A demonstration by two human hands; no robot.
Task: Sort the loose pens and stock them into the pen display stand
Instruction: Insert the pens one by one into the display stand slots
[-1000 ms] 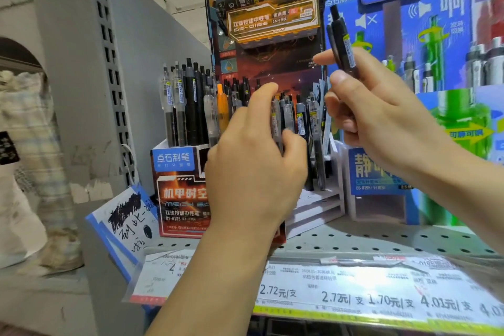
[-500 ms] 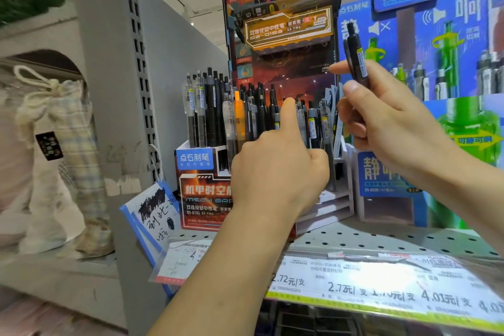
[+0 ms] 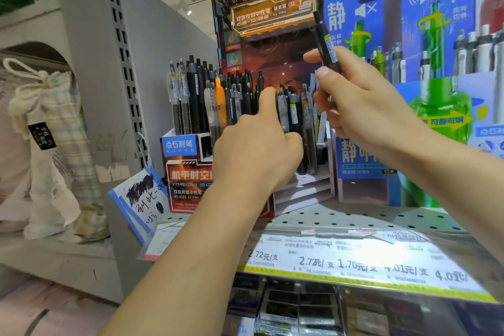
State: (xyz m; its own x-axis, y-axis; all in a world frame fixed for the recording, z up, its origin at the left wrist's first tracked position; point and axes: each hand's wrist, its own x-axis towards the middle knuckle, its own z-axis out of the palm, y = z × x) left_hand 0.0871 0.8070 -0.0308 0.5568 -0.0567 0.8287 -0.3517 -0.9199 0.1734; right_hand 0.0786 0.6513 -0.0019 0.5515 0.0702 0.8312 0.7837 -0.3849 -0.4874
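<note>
Glossy printed-card display stand; perforated matt metal shelf.

right hand gripping black pen, stocked stand

A grey perforated metal shelf carries everything here. The orange-and-black pen stand sits on it near its left end, its slots packed with upright pens. Just right of the stand, touching or nearly so, a blue display box rests on the same shelf. Left of the stand, a blue-edged scribble pad leans at the shelf's corner. In front of the stand, along the shelf's front edge, runs a strip of price labels under clear plastic.
</note>
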